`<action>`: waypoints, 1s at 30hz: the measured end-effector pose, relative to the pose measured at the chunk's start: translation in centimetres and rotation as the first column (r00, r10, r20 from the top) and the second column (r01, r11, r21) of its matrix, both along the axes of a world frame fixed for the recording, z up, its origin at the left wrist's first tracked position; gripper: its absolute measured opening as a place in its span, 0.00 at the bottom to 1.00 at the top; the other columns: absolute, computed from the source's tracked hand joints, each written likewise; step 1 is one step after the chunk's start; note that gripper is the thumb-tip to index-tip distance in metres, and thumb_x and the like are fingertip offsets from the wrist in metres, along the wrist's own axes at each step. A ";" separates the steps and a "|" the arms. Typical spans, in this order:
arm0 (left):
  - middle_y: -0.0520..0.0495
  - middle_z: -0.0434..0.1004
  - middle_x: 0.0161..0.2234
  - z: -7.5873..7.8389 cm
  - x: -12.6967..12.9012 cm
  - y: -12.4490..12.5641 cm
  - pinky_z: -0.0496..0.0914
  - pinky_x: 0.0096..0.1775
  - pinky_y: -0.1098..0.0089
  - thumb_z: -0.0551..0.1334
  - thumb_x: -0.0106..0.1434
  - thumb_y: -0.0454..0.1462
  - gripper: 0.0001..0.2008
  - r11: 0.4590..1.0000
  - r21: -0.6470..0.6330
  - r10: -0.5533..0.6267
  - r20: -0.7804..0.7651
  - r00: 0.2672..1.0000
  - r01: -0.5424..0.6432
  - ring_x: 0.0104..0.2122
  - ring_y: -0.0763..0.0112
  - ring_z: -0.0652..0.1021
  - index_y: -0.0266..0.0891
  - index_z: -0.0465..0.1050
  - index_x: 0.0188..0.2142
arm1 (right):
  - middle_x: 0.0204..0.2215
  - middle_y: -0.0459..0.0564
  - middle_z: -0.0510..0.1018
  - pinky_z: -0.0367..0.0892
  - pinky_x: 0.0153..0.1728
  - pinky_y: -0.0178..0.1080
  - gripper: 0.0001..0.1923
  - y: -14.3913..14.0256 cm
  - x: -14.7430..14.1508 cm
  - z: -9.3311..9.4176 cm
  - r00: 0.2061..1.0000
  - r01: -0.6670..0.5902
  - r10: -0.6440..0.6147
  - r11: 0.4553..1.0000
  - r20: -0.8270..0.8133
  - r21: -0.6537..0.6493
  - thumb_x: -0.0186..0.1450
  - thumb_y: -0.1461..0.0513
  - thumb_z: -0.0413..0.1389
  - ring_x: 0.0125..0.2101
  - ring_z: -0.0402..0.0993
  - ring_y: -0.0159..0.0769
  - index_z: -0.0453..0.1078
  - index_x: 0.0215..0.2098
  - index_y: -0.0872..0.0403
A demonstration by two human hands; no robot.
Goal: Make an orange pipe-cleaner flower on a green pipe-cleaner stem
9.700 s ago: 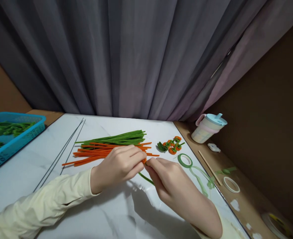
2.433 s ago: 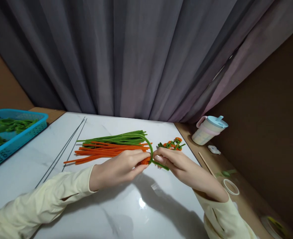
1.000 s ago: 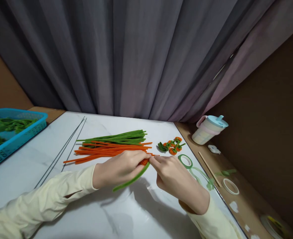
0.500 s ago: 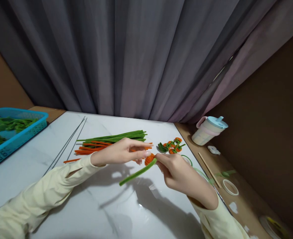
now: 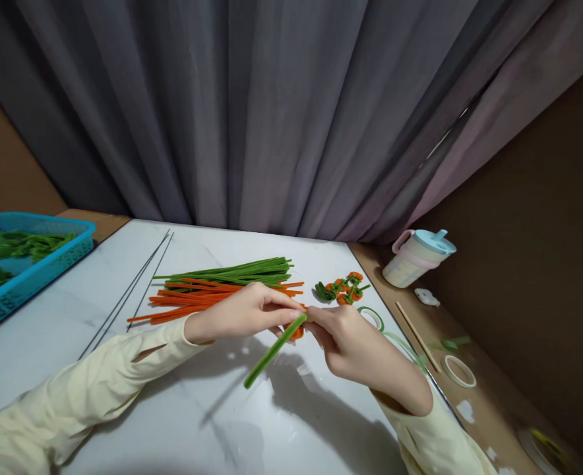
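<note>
My left hand [image 5: 245, 313] and my right hand [image 5: 343, 340] meet over the white table [image 5: 183, 409]. Both pinch a small piece made of an orange coil [image 5: 298, 331] and a green pipe cleaner [image 5: 273, 349]. The green stem sticks out down and to the left, free above the table. The coil is mostly hidden between my fingertips. Just behind my left hand lies a bundle of orange pipe cleaners [image 5: 192, 297] and green pipe cleaners [image 5: 232, 272].
Several finished orange-and-green pieces [image 5: 341, 290] lie right of the bundle. A green tape ring [image 5: 370, 318], a wooden stick [image 5: 417, 335], a white tape ring [image 5: 458, 371] and a lidded cup [image 5: 417, 257] are at right. Thin wires [image 5: 133, 290] and a blue basket [image 5: 19, 264] are at left.
The green stem has been wound around the orange coil. My left hand let go briefly, then came back to the piece; the stem's free end now points more steeply down-left.
</note>
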State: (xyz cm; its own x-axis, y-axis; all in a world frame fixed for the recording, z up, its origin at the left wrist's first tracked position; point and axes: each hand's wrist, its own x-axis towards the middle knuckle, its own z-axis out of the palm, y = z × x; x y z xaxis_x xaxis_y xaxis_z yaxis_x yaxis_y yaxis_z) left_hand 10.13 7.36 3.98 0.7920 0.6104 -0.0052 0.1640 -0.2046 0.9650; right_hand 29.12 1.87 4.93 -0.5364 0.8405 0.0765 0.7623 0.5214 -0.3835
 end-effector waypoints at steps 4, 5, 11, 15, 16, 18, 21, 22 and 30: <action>0.47 0.77 0.30 0.4 0.1 -0.2 0.70 0.34 0.75 0.59 0.61 0.42 0.13 0.995 -0.092 -0.037 -0.043 0.998 0.033 0.31 0.72 0.75 0.33 0.77 0.34 | 0.21 0.45 0.67 0.47 0.22 0.32 0.15 -0.5 -0.4 0.5 0.988 0.045 -0.047 0.999 0.148 0.015 0.48 0.76 0.46 0.19 0.55 0.28 0.63 0.30 0.57; 0.48 0.77 0.29 0.5 0.1 -0.3 0.70 0.34 0.74 0.60 0.60 0.43 0.14 0.991 -0.129 -0.051 -0.050 0.997 0.044 0.30 0.72 0.76 0.33 0.77 0.33 | 0.22 0.45 0.68 0.47 0.21 0.32 0.15 -0.7 -0.6 0.6 0.981 0.043 -0.046 0.999 0.188 0.020 0.48 0.76 0.46 0.19 0.55 0.28 0.63 0.31 0.57; 0.49 0.78 0.29 -0.1 0.2 0.0 0.71 0.35 0.73 0.62 0.58 0.45 0.15 0.954 -0.299 -0.035 -0.021 0.999 0.027 0.28 0.72 0.78 0.35 0.78 0.34 | 0.26 0.47 0.71 0.47 0.21 0.32 0.19 -0.8 -1.0 0.6 0.951 -0.036 0.018 0.998 0.308 0.055 0.47 0.77 0.45 0.20 0.58 0.29 0.63 0.35 0.57; 0.49 0.79 0.27 -0.8 0.4 0.4 0.71 0.37 0.71 0.66 0.55 0.41 0.11 0.895 -0.444 0.060 0.018 0.998 -0.045 0.26 0.72 0.79 0.34 0.77 0.34 | 0.22 0.44 0.66 0.48 0.21 0.31 0.17 -0.2 -0.5 0.5 0.976 -0.062 0.051 0.997 0.213 0.041 0.46 0.76 0.45 0.20 0.55 0.29 0.61 0.32 0.56; 0.49 0.78 0.26 -1.0 0.4 0.5 0.71 0.37 0.71 0.66 0.55 0.40 0.10 0.878 -0.477 0.074 0.026 0.997 -0.053 0.26 0.72 0.79 0.34 0.77 0.33 | 0.20 0.43 0.64 0.47 0.21 0.31 0.16 -0.1 -0.4 0.5 0.982 -0.068 0.060 0.997 0.181 0.037 0.46 0.76 0.44 0.19 0.53 0.28 0.60 0.30 0.56; 0.49 0.78 0.25 -1.2 0.4 0.6 0.71 0.38 0.70 0.67 0.53 0.38 0.08 0.845 -0.532 0.103 0.051 0.993 -0.060 0.26 0.73 0.78 0.34 0.77 0.30 | 0.19 0.42 0.60 0.47 0.20 0.31 0.14 0.1 -0.2 0.3 0.988 -0.089 0.084 0.995 0.127 0.039 0.45 0.75 0.43 0.18 0.50 0.28 0.58 0.28 0.55; 0.49 0.78 0.24 -1.4 0.4 0.7 0.70 0.38 0.71 0.67 0.52 0.35 0.05 0.805 -0.591 0.120 0.091 0.989 -0.043 0.25 0.74 0.77 0.32 0.77 0.28 | 0.21 0.44 0.62 0.47 0.21 0.31 0.15 0.3 0.0 -0.1 0.986 -0.138 0.126 0.985 0.106 0.105 0.45 0.75 0.42 0.19 0.51 0.28 0.58 0.28 0.55; 0.50 0.77 0.24 -1.5 0.3 0.7 0.70 0.38 0.72 0.67 0.52 0.33 0.04 0.794 -0.607 0.121 0.089 0.989 -0.042 0.25 0.75 0.76 0.32 0.77 0.27 | 0.22 0.44 0.63 0.47 0.22 0.31 0.16 0.2 0.0 -0.2 0.984 -0.153 0.137 0.979 0.117 0.138 0.45 0.76 0.42 0.20 0.51 0.28 0.59 0.29 0.56; 0.50 0.77 0.24 -2.5 0.4 0.9 0.68 0.31 0.77 0.65 0.48 0.29 0.04 0.740 -0.673 0.064 0.062 0.996 -0.006 0.23 0.78 0.74 0.31 0.77 0.26 | 0.22 0.43 0.62 0.46 0.22 0.33 0.20 -0.1 -0.4 0.0 0.964 -0.221 0.179 0.950 0.194 0.219 0.44 0.78 0.41 0.20 0.52 0.28 0.62 0.29 0.55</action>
State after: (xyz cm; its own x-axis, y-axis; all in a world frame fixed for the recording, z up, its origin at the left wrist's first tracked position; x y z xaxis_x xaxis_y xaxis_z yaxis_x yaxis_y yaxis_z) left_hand 10.58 8.28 1.49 0.7859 0.4989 -0.3653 0.0785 0.5055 0.8592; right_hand 28.74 1.79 4.95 -0.7141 0.6831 0.1531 0.6757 0.7297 -0.1046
